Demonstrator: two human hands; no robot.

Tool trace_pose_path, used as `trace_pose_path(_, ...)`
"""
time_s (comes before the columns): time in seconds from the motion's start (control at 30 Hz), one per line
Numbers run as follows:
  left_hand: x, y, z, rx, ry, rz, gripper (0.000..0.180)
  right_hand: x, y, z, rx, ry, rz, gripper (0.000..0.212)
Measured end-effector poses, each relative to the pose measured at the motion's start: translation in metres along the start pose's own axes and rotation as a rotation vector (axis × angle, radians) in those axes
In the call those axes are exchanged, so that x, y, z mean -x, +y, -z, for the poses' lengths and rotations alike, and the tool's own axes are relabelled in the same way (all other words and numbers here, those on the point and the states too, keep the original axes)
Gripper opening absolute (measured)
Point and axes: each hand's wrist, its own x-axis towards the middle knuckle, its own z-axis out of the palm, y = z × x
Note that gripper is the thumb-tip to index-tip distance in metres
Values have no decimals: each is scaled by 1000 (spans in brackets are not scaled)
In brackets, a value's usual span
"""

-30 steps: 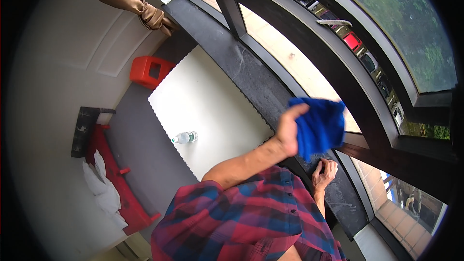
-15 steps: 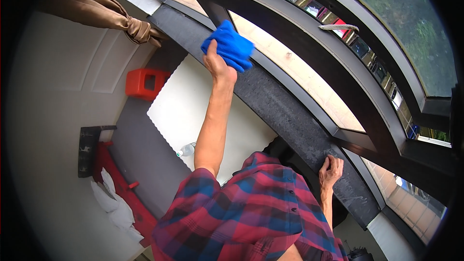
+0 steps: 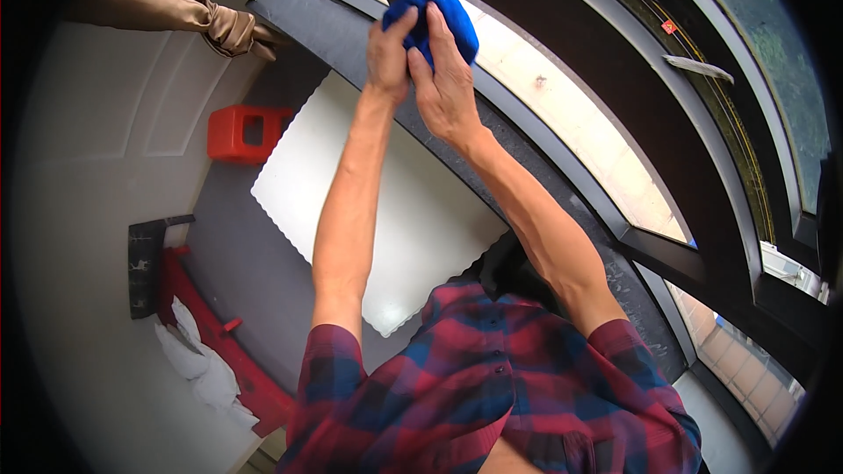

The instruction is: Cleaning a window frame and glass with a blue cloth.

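Note:
A bunched blue cloth (image 3: 458, 25) is held between my two hands, over the dark window sill beside the window frame. My left hand (image 3: 388, 54) grips the cloth's left side with fingers bent. On its near and right side, my right hand (image 3: 445, 79) presses with its fingers laid along the folds. Both arms stretch forward over the dark stone sill (image 3: 303, 22) and a white table (image 3: 386, 237) with a scalloped edge.
Dark window bars (image 3: 562, 61) curve along the right, with a pale handle (image 3: 700, 68) on one. A red plastic stool-like object (image 3: 241, 134) stands left of the table. A knotted brown curtain (image 3: 224, 22) hangs at upper left. White cloth (image 3: 206, 369) lies on a red bench (image 3: 255, 386).
My right hand has left the sill at the right and come up to the cloth beside my left hand. The cloth has moved slightly up. My arm now covers where the bottle showed.

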Motion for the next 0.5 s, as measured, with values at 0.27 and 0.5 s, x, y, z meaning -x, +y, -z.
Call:
trace_pose_path(0.27,-17,43,-5,-600,-30,-416,34,-29,-5,-33,11,225,91,62)
trace_pose_path(0.5,-26,37,-8,-1027,260,-1018,25,-46,18,-34,69,174,123,63)
